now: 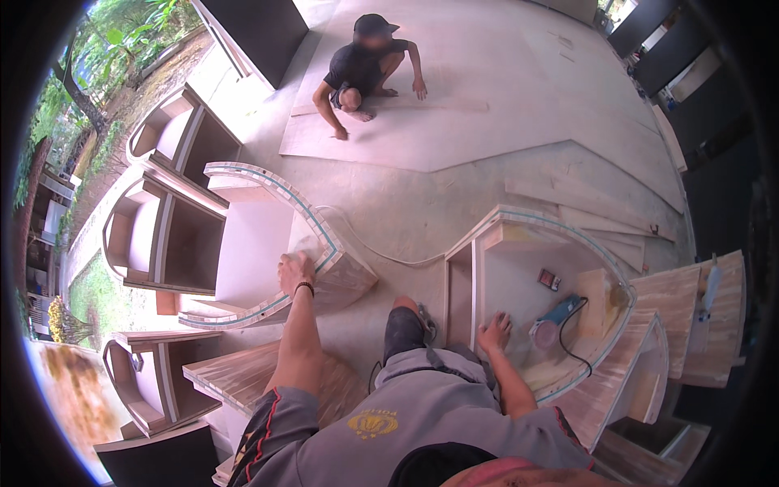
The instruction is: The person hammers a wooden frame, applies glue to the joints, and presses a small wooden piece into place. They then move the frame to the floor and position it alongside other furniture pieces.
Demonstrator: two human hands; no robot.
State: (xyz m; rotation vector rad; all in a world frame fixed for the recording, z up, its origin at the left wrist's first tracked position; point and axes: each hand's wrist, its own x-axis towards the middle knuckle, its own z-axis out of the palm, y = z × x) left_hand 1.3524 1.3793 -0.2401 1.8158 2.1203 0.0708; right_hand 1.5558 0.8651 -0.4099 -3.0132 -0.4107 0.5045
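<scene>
Inside a pointed-arch wooden cabinet (329,223) on my left, my left hand (296,272) presses near the tip, its fingers curled down. What those fingers hold, if anything, is hidden. My right hand (493,331) rests with fingers apart on the pale back panel of a second arch cabinet (507,215). Next to it in that cabinet lies a blue power sander (557,316) with a round disc and a black cord. A small red and dark pack (549,279) lies farther in. Both cabinets have a teal strip along their curved edges.
More arch cabinets (166,231) stand along the left. Ahead, another person (369,69) squats on large pale sheets (479,122). Loose boards (584,199) lie at the right, and stacked wooden pieces (690,308) stand nearby. A pale cord (389,258) crosses the floor between the cabinets.
</scene>
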